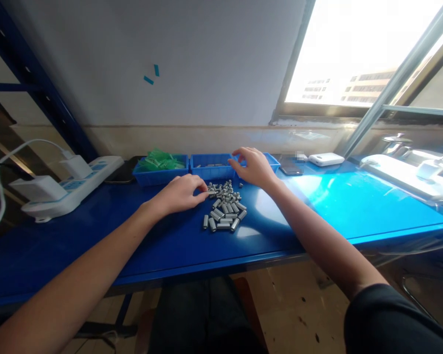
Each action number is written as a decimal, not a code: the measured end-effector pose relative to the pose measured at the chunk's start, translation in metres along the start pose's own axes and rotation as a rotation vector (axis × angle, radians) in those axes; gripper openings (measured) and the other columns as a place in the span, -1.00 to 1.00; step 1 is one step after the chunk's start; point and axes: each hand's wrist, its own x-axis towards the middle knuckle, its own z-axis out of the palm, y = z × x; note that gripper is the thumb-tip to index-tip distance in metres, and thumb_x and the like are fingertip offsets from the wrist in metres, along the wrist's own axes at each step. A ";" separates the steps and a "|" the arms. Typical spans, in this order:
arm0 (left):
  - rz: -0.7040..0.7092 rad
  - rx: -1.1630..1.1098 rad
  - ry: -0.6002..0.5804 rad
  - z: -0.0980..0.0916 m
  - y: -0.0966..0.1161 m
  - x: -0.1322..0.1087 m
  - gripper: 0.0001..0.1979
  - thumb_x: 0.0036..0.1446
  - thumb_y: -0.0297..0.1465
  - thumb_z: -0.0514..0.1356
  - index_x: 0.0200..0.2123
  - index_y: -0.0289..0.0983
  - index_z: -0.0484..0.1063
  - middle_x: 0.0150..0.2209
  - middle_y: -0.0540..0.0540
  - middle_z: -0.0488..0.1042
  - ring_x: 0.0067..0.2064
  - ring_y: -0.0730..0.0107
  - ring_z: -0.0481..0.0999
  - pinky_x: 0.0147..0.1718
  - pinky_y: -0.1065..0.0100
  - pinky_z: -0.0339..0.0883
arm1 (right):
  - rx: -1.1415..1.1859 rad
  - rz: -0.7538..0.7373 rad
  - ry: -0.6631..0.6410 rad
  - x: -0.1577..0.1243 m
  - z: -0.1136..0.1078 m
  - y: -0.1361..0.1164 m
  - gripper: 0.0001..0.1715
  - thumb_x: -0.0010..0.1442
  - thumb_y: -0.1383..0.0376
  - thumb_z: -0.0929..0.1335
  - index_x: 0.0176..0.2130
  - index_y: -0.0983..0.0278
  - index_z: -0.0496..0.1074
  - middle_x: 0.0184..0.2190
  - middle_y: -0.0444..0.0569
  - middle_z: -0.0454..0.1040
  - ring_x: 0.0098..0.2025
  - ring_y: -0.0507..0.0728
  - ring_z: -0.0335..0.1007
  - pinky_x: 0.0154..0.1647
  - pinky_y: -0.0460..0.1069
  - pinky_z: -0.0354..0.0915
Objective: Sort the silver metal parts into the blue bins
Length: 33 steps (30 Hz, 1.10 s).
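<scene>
Head view: left hand (184, 193) low, metal piece (209, 192) in pinch; right hand (255, 167) near blue bin (273, 162), fingers apart.

Short gray metal bars (224, 226) lie at mixed angles beside smaller piled metal pieces (227, 192) on the blue tabletop (162, 246).
</scene>
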 end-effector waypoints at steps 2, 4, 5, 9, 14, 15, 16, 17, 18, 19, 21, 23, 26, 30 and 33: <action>-0.067 -0.138 0.099 -0.004 -0.003 0.000 -0.64 0.11 -0.10 0.09 -0.31 -0.26 0.50 -0.25 -0.12 0.56 -0.20 0.22 0.49 -0.19 0.29 0.31 | 0.075 -0.148 -0.044 -0.005 -0.003 -0.015 -0.61 0.22 0.08 0.29 -0.09 0.27 0.44 -0.29 -0.01 0.51 -0.21 0.15 0.38 -0.16 0.01 0.20; -0.113 -0.278 0.167 -0.008 -0.005 0.001 -0.59 0.10 -0.06 0.10 -0.28 -0.28 0.50 -0.25 -0.12 0.56 -0.22 0.22 0.49 -0.20 0.28 0.32 | 0.104 -0.281 -0.101 -0.010 -0.005 -0.031 -0.67 0.22 0.11 0.30 -0.12 0.26 0.45 -0.27 -0.02 0.51 -0.21 0.13 0.37 -0.17 -0.01 0.19; -0.118 -0.338 0.184 -0.009 -0.006 0.001 -0.57 0.09 -0.03 0.11 -0.27 -0.29 0.49 -0.24 -0.12 0.56 -0.21 0.21 0.49 -0.19 0.28 0.33 | 0.104 -0.320 -0.112 -0.012 -0.005 -0.039 -0.70 0.24 0.13 0.29 -0.14 0.26 0.45 -0.27 -0.01 0.51 -0.22 0.12 0.37 -0.17 -0.01 0.19; -0.096 -0.528 0.169 -0.011 -0.006 0.002 -0.50 0.12 0.01 0.09 -0.19 -0.31 0.45 -0.18 -0.14 0.53 -0.15 0.20 0.49 -0.15 0.28 0.33 | 0.085 -0.351 -0.021 -0.014 -0.010 -0.051 -0.76 0.26 0.18 0.26 -0.24 0.27 0.43 -0.31 -0.01 0.50 -0.25 0.12 0.35 -0.20 -0.01 0.17; -0.006 -0.300 -0.130 -0.013 0.000 -0.007 -0.47 0.06 0.04 0.15 -0.07 -0.23 0.39 -0.09 -0.13 0.45 -0.07 0.20 0.42 -0.07 0.27 0.28 | -0.007 -0.092 0.248 0.003 -0.011 -0.032 -0.73 0.28 0.19 0.20 -0.25 0.25 0.40 -0.32 0.03 0.48 -0.24 0.15 0.33 -0.18 0.02 0.19; 0.024 -0.214 -0.228 -0.013 0.002 -0.009 -0.46 0.01 0.05 0.19 -0.08 -0.21 0.41 -0.08 -0.12 0.43 -0.05 0.18 0.40 -0.04 0.27 0.26 | -0.047 -0.031 0.240 0.007 -0.008 -0.025 -0.73 0.28 0.18 0.20 -0.23 0.25 0.41 -0.29 0.05 0.48 -0.21 0.18 0.34 -0.17 0.04 0.19; 0.047 -0.147 -0.310 -0.014 0.003 -0.011 -0.45 -0.02 0.06 0.21 -0.09 -0.19 0.42 -0.06 -0.11 0.41 -0.03 0.17 0.38 -0.02 0.27 0.24 | -0.090 0.014 0.196 0.011 -0.005 -0.017 -0.72 0.27 0.16 0.22 -0.22 0.26 0.42 -0.27 0.07 0.49 -0.19 0.20 0.34 -0.17 0.06 0.19; 0.061 -0.103 -0.365 -0.014 0.005 -0.013 -0.45 -0.04 0.07 0.22 -0.10 -0.18 0.42 -0.05 -0.11 0.40 -0.02 0.16 0.36 -0.02 0.28 0.22 | -0.127 0.042 0.126 0.014 -0.001 -0.009 -0.72 0.25 0.14 0.24 -0.22 0.26 0.43 -0.26 0.09 0.50 -0.17 0.23 0.34 -0.17 0.08 0.20; 0.065 -0.083 -0.398 -0.014 0.006 -0.014 -0.46 -0.04 0.07 0.22 -0.11 -0.17 0.42 -0.04 -0.10 0.38 -0.01 0.17 0.36 -0.02 0.28 0.22 | -0.153 0.058 0.052 0.016 0.003 -0.001 -0.71 0.22 0.13 0.27 -0.23 0.27 0.45 -0.25 0.09 0.51 -0.16 0.25 0.35 -0.17 0.08 0.20; 0.069 -0.079 -0.414 -0.014 0.007 -0.013 -0.49 -0.02 0.06 0.21 -0.11 -0.16 0.42 -0.04 -0.09 0.37 -0.01 0.18 0.35 -0.02 0.30 0.22 | -0.165 0.071 -0.003 0.017 0.006 0.007 -0.70 0.21 0.12 0.28 -0.23 0.27 0.46 -0.25 0.09 0.52 -0.15 0.26 0.35 -0.17 0.09 0.21; 0.087 -0.084 -0.426 -0.013 0.007 -0.011 -0.58 0.06 -0.01 0.18 -0.14 -0.17 0.43 -0.06 -0.09 0.38 -0.02 0.21 0.36 -0.03 0.32 0.22 | -0.153 0.111 -0.011 0.016 0.008 0.019 -0.69 0.21 0.12 0.28 -0.23 0.26 0.48 -0.26 0.07 0.53 -0.14 0.25 0.36 -0.16 0.08 0.21; 0.094 -0.069 -0.402 -0.010 0.003 -0.008 -0.67 0.15 -0.10 0.11 -0.17 -0.19 0.45 -0.10 -0.10 0.41 -0.05 0.23 0.38 -0.04 0.32 0.23 | -0.115 0.152 0.051 0.013 0.006 0.024 -0.68 0.23 0.12 0.26 -0.23 0.26 0.48 -0.29 0.03 0.53 -0.17 0.22 0.37 -0.16 0.05 0.20; 0.052 -0.009 -0.304 -0.006 -0.008 -0.004 -0.66 0.24 -0.17 -0.01 -0.18 -0.22 0.45 -0.14 -0.12 0.43 -0.11 0.23 0.41 -0.07 0.29 0.25 | -0.034 0.150 0.039 0.006 0.002 0.018 -0.67 0.25 0.11 0.25 -0.26 0.26 0.48 -0.35 -0.02 0.52 -0.23 0.17 0.37 -0.20 0.01 0.19; 0.075 -0.039 -0.319 -0.007 -0.022 -0.004 -0.63 0.20 -0.15 0.04 -0.06 -0.20 0.43 -0.07 -0.11 0.43 -0.05 0.24 0.42 -0.03 0.31 0.25 | 0.054 0.026 -0.063 -0.002 0.006 -0.003 -0.70 0.24 0.13 0.27 -0.24 0.27 0.48 -0.36 -0.03 0.52 -0.26 0.13 0.36 -0.21 -0.02 0.17; 0.068 -0.037 -0.324 -0.008 -0.027 -0.004 -0.67 0.12 -0.16 0.11 -0.14 -0.20 0.46 -0.10 -0.11 0.45 -0.08 0.22 0.44 -0.08 0.31 0.28 | 0.104 -0.098 -0.107 -0.007 0.012 -0.020 -0.72 0.23 0.15 0.29 -0.22 0.28 0.48 -0.35 -0.03 0.51 -0.24 0.13 0.34 -0.17 -0.02 0.17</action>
